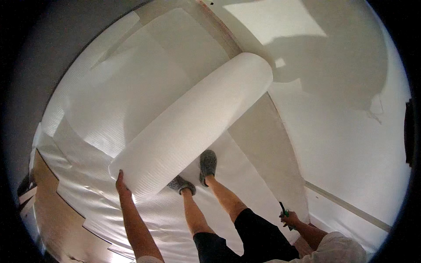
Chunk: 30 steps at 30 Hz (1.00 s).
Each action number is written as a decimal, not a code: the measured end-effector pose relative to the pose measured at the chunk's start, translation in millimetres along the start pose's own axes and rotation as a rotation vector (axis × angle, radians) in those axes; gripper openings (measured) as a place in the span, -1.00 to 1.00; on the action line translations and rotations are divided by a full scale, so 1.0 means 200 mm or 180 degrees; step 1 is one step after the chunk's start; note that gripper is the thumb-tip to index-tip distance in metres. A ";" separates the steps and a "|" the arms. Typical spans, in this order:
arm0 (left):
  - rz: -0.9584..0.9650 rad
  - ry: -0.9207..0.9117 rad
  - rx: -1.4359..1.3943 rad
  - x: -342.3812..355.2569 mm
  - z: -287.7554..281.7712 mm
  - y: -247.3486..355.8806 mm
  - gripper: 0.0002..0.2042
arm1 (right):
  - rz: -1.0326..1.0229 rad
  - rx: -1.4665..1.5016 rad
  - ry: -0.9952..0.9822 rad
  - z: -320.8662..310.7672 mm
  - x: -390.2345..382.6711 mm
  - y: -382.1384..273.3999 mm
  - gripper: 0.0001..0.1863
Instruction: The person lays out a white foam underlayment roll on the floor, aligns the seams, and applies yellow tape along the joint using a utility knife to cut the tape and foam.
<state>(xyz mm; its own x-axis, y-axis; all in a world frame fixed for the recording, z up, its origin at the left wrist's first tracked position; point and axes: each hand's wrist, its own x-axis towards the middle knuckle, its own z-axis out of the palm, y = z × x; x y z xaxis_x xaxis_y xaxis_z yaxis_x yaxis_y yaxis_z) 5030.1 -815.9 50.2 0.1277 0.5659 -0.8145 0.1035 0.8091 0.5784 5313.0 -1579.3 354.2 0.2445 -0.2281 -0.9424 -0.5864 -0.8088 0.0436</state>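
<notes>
A big white roll of foam underlay (193,127) lies slanted across the floor, its near end low left and its far end up right by the wall. My left hand (121,183) presses flat against the near end of the roll. My right hand (290,218) hangs at my side, closed around a small green-handled cutting tool (284,211). My feet in grey slippers (207,165) stand on the unrolled underlay sheet (127,92) just beside the roll.
Unrolled white underlay covers the floor to the left. Brown laminate boards (52,210) show at the lower left edge. A white wall (342,114) with a baseboard (346,206) rises on the right. A strip of bare subfloor (267,144) runs along the wall.
</notes>
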 end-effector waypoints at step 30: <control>0.0893 0.0943 -0.0965 -0.22 0.57 3.28 -0.23 | -0.0127 -0.0893 0.0401 0.51 -1.78 -2.45 -0.75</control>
<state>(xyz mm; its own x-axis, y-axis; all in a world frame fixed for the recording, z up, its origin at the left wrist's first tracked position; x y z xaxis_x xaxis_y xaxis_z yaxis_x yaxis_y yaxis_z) 5204.9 -327.3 470.3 -0.1803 0.7531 -0.6327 -0.1912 0.6042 0.7736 5433.5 -1046.1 634.9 0.3670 -0.2444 -0.8976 -0.3426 -0.9326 0.1138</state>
